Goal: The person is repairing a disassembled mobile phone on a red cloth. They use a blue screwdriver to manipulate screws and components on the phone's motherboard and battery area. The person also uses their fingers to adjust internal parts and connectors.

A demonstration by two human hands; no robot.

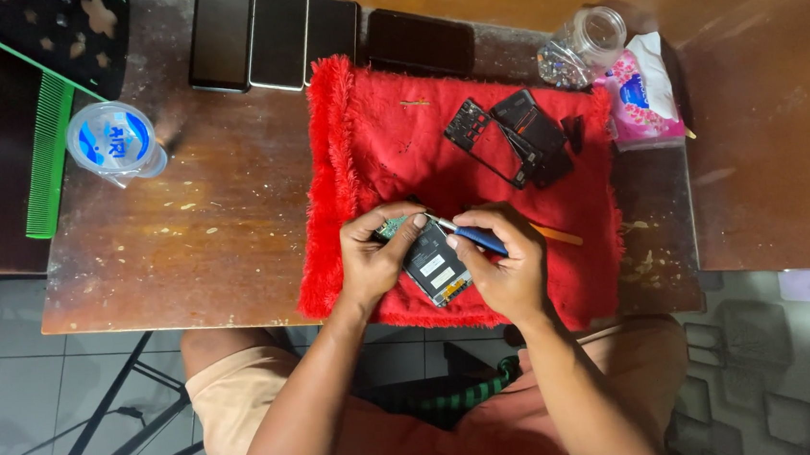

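1. Opened phone [435, 266], frame centre on red cloth [388, 132]: back off, board exposed.
2. Left hand [373, 254] grasping phone; right hand [504, 263] clenched on blue-handled tool [478, 240], tip at phone's top.
3. Removed covers [513, 137] upper right; reassembly not yet done.

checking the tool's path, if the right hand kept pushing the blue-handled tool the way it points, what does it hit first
The right hand aims the blue-handled tool up and to the left. Its tip already sits at the top edge of the opened phone, by the left hand's fingertips, so those likely come first; depth is unclear.
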